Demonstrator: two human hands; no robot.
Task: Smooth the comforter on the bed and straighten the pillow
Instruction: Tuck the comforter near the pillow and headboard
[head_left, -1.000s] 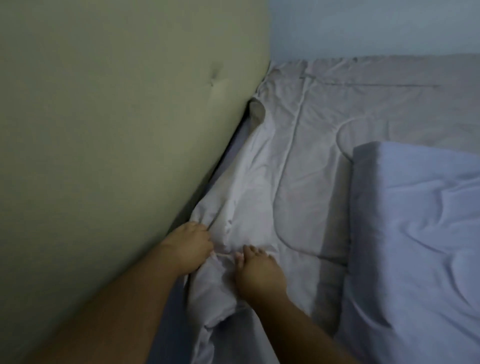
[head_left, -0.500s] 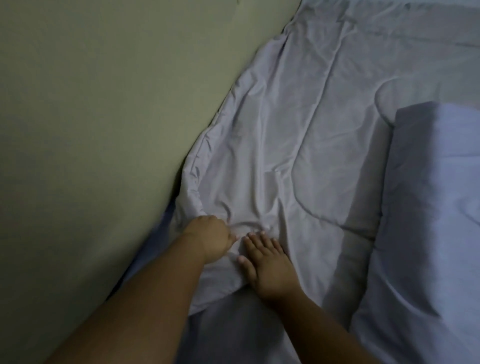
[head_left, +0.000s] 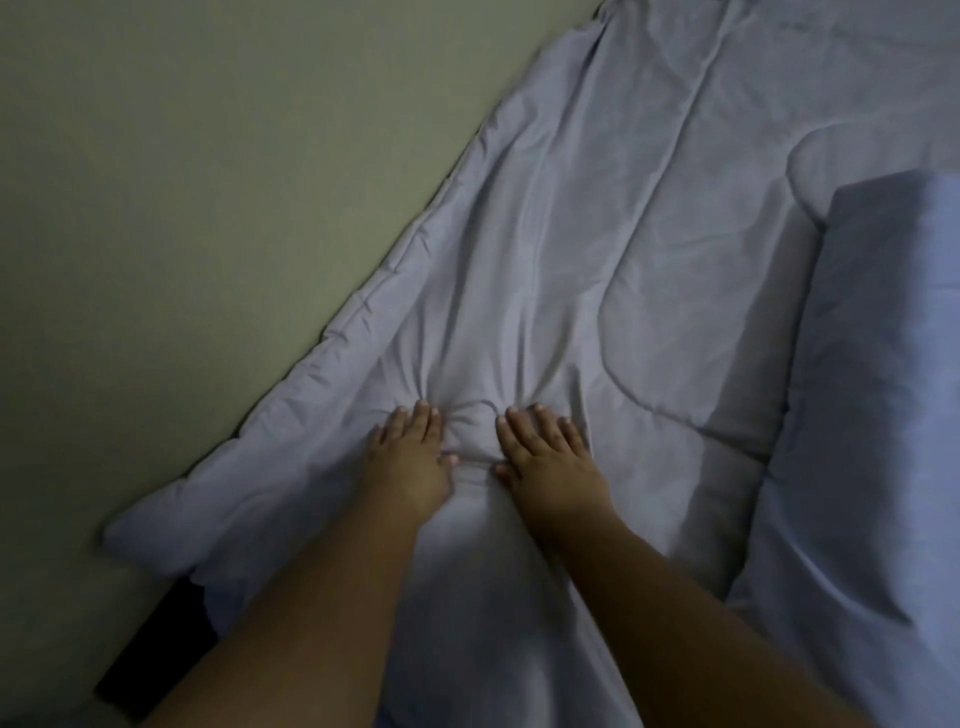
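Both grips flat, fingers straight, holding nothing: left grip (head_left: 410, 460) & right grip (head_left: 548, 460) press side by side on comforter (head_left: 649, 234), w/ a small bunched ridge between them. Creases fan out ahead of fingertips. Edge left of left grip lies along greenish panel (head_left: 208, 182). Pillow (head_left: 883, 415) right of right grip, rumpled. Est: smoothing partway, pillow not yet straightened.
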